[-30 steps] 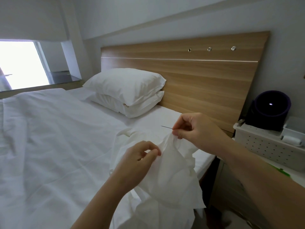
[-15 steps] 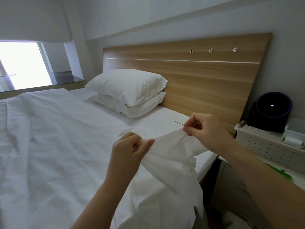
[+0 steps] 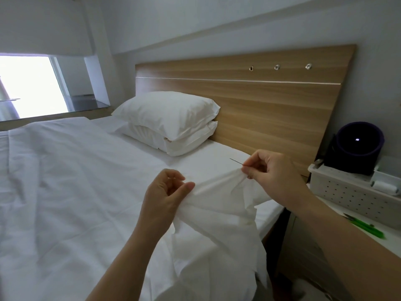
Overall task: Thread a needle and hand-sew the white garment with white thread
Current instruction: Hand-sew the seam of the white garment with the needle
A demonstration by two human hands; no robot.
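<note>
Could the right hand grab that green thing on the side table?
Probably yes: nothing blocks the green tool lying beside the forearm, but the right hand is busy pinching the needle and garment.

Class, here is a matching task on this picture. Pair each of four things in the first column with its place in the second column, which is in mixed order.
Things
1. needle
2. white garment
3. pillows
4. green tool

Places
A. stacked against the headboard
B. stretched between the left hand and the right hand
C. lying in front of the white basket
D. pinched by the right hand, tip pointing away from it

Pairs: 1-D, 2-B, 3-A, 4-C
</note>
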